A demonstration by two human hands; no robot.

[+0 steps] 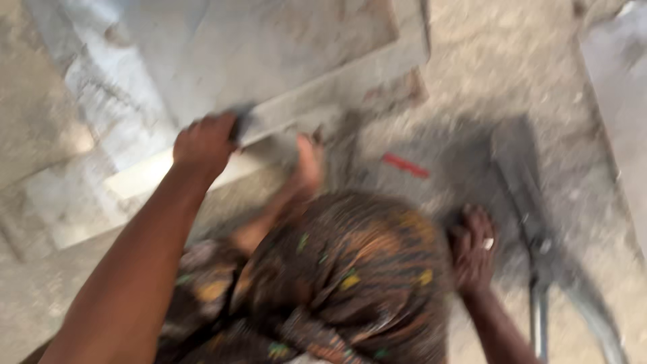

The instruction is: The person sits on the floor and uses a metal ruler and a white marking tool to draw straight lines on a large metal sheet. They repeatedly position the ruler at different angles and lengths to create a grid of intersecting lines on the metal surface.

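Head view, blurred by motion: the left hand (204,143) is closed around the near edge of a pale stone slab (283,54), fingers wrapped over the rim. The slab lies flat on the dusty floor (465,61), stretching far and to the right from that grip, its long edge running from near left up to far right. The right hand (474,248) hangs well apart at the right, fingers curled and holding nothing, just beside a dark metal tool (532,202). A bare foot (309,164) stands against the slab's edge.
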